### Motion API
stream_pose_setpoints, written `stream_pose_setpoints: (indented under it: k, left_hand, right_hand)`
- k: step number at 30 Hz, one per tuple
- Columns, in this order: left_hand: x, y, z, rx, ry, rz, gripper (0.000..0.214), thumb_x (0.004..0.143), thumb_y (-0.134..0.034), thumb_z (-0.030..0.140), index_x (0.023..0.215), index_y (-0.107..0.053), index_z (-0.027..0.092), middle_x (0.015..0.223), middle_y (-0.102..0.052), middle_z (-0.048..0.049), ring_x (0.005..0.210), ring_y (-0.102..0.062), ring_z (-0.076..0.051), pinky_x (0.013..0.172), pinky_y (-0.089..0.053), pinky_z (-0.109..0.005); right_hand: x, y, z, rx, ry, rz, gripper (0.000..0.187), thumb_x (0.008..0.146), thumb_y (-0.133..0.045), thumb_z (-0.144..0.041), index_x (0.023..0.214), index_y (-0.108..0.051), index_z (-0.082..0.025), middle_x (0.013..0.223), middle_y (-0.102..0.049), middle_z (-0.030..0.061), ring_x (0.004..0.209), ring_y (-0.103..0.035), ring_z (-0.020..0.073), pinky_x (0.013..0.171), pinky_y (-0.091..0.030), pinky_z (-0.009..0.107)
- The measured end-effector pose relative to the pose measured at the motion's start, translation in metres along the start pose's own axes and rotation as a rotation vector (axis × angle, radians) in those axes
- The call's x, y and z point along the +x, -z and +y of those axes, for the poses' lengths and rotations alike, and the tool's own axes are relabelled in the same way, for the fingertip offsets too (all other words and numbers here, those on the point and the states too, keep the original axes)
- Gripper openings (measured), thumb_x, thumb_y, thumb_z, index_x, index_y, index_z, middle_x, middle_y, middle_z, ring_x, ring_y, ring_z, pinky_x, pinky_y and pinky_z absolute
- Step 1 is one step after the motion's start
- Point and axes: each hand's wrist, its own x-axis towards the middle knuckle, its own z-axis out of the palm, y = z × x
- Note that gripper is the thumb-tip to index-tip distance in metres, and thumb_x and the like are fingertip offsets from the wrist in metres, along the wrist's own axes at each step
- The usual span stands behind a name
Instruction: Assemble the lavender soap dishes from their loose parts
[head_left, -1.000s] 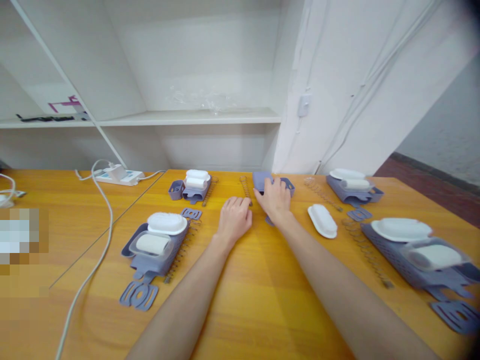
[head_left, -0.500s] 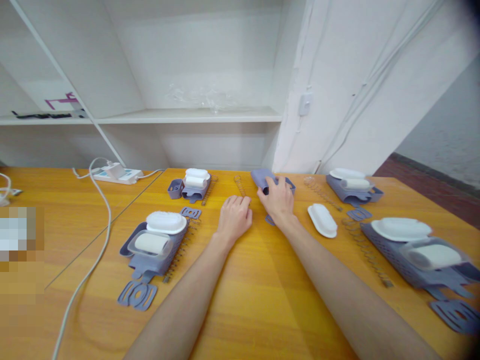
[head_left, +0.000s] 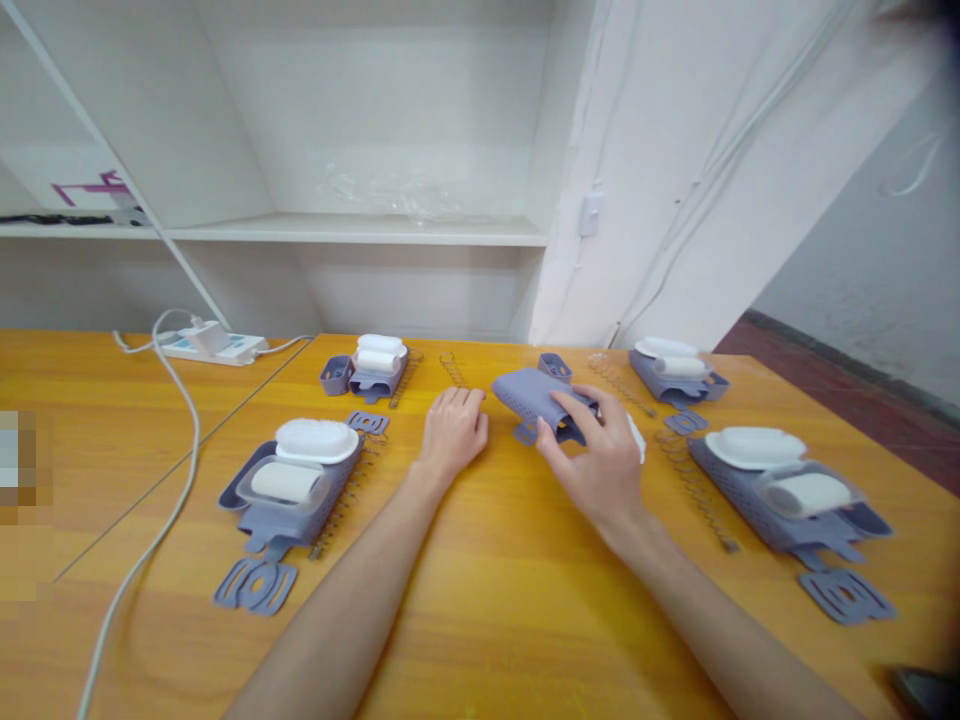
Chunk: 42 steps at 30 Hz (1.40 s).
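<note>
My right hand [head_left: 600, 455] grips a grey-blue perforated plastic holder [head_left: 534, 395], fingers on top and thumb at its near side; it looks raised and tilted over the table. Behind the hand, a white oval lid-like piece [head_left: 637, 438] is mostly covered. A small grey-blue cup [head_left: 555, 367] stands just beyond the holder, and a flat grey-blue cutout piece [head_left: 526, 432] shows partly beneath it. My left hand [head_left: 454, 428] rests on the wood with its fingers curled down, so their tips are hidden. Close past its knuckles lies a wire coil [head_left: 452, 370].
Similar sets of grey-blue holders with white pieces lie left [head_left: 300, 490] and right [head_left: 780, 490], others farther back. Wire coils [head_left: 705, 500] lie alongside. A white cable [head_left: 196, 430] runs from a power strip [head_left: 217, 345]. Behind the table rises a white shelf [head_left: 360, 235].
My right hand has picked up the holder and brought it nearer and to the right, away from the small cup. My left hand stays curled on the table. The view has turned slightly right.
</note>
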Motion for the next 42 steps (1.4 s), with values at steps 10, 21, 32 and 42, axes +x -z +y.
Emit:
stream_pose_setpoints:
  k: [10,21,32,42]
  left_hand:
    - [-0.002,0.0,-0.002,-0.013,0.053,0.052,0.019,0.081,-0.045,0.015,0.097,-0.055,0.019,0.092,-0.06,-0.007,0.094,-0.051,-0.022,0.084,-0.042,-0.034]
    - [-0.001,-0.003,-0.004,-0.028,0.084,0.071,0.019,0.081,-0.045,0.014,0.096,-0.057,0.019,0.092,-0.061,-0.0064,0.092,-0.052,-0.021,0.083,-0.042,-0.034]
    - [-0.001,-0.003,-0.004,-0.031,0.085,0.072,0.018,0.082,-0.045,0.015,0.095,-0.057,0.019,0.093,-0.062,-0.0062,0.094,-0.052,-0.021,0.084,-0.042,-0.034]
    - [-0.001,-0.003,-0.004,-0.046,0.078,0.079,0.018,0.083,-0.044,0.016,0.096,-0.056,0.019,0.093,-0.062,-0.0063,0.093,-0.052,-0.022,0.084,-0.041,-0.035]
  right_hand:
    - [-0.023,0.016,-0.003,0.108,-0.023,0.003,0.03,0.078,-0.056,-0.037,0.104,-0.062,-0.023,0.108,-0.056,0.0099,0.101,-0.054,0.024,0.088,-0.045,0.037]
    - [-0.006,0.015,0.006,0.393,-0.724,-0.238,0.053,0.083,-0.035,-0.064,0.053,-0.039,-0.021,0.047,-0.041,-0.0022,0.048,-0.043,0.0133,0.04,-0.034,0.025]
    - [-0.002,0.014,0.012,0.601,-0.975,-0.586,0.053,0.079,-0.043,-0.066,0.083,-0.057,-0.016,0.051,-0.055,0.001,0.029,-0.051,0.0133,0.021,-0.025,0.019]
    - [0.0,0.015,0.021,0.69,-1.058,-0.665,0.05,0.079,-0.045,-0.064,0.085,-0.056,-0.016,0.045,-0.046,-0.0049,0.027,-0.044,0.009,0.024,-0.02,0.015]
